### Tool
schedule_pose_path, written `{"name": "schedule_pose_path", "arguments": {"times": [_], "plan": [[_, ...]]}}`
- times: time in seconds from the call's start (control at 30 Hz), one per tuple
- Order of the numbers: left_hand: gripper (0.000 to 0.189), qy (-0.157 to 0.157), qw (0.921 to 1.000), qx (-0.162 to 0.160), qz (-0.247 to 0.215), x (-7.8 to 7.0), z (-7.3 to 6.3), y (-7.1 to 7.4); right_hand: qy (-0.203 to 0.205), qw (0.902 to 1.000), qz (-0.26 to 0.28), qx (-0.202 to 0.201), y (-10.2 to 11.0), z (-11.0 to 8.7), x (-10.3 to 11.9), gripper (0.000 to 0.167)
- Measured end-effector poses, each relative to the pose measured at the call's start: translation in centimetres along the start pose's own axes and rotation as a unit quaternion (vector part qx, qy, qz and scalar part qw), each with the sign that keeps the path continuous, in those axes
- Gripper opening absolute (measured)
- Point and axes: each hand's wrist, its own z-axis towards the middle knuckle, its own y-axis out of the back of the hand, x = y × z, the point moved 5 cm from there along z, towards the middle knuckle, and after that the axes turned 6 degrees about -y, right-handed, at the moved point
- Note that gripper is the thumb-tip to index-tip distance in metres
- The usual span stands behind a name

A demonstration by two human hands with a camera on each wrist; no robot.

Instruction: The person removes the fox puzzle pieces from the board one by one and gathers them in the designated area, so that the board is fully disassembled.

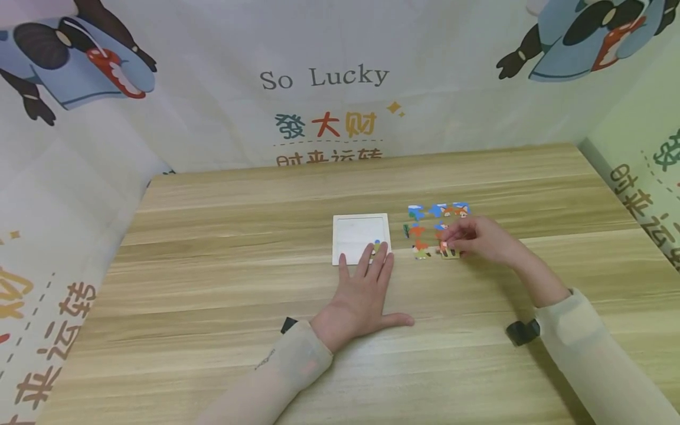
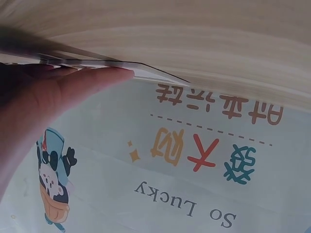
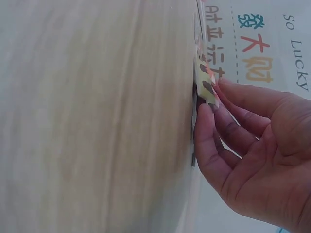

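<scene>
A square white puzzle tray [image 1: 357,230] lies on the table. A small piece with blue and green on it [image 1: 377,243] shows in its lower right corner, partly covered by fingers. My left hand [image 1: 361,301] rests with straight, spread fingers over the tray's near edge; in the left wrist view a finger [image 2: 104,77] lies along the tray. To the right, my right hand [image 1: 486,239] pinches a puzzle piece [image 3: 206,80] between thumb and fingers. That piece is tilted up from the table, showing dark legs on a pale yellow ground.
Several loose puzzle pieces with orange fox parts [image 1: 419,230] lie in rows right of the tray, some hidden behind my right hand. The wooden table [image 1: 239,236] ends at a printed white cloth [image 1: 212,106] at the back, with cloth at both sides too.
</scene>
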Motion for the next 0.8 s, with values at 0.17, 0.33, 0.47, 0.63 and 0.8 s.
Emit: {"name": "schedule_pose_path", "arguments": {"times": [0.17,0.33,0.47,0.63,0.8], "plan": [[0.115,0.003,1.0,0.0,-0.006,0.0,0.0,0.1,0.007,0.9995,-0.028,-0.013,0.3,-0.5,0.4,0.018],[0.111,0.007,0.9999,0.001,-0.015,0.2,0.0,0.2,0.014,0.9985,-0.047,-0.026,0.6,-0.9,0.7,0.017],[0.106,0.008,0.9994,-0.007,-0.031,0.3,-0.1,0.4,0.004,0.9977,-0.057,-0.036,0.9,-1.1,0.9,0.018],[0.1,0.003,0.999,-0.011,-0.043,0.4,-0.3,0.5,0.001,0.9969,-0.063,-0.047,1.1,-0.8,1.4,0.019],[0.098,-0.002,0.9989,-0.013,-0.045,0.7,-0.5,0.5,0.008,0.9964,-0.063,-0.056,0.6,0.1,2.6,0.02]]}}
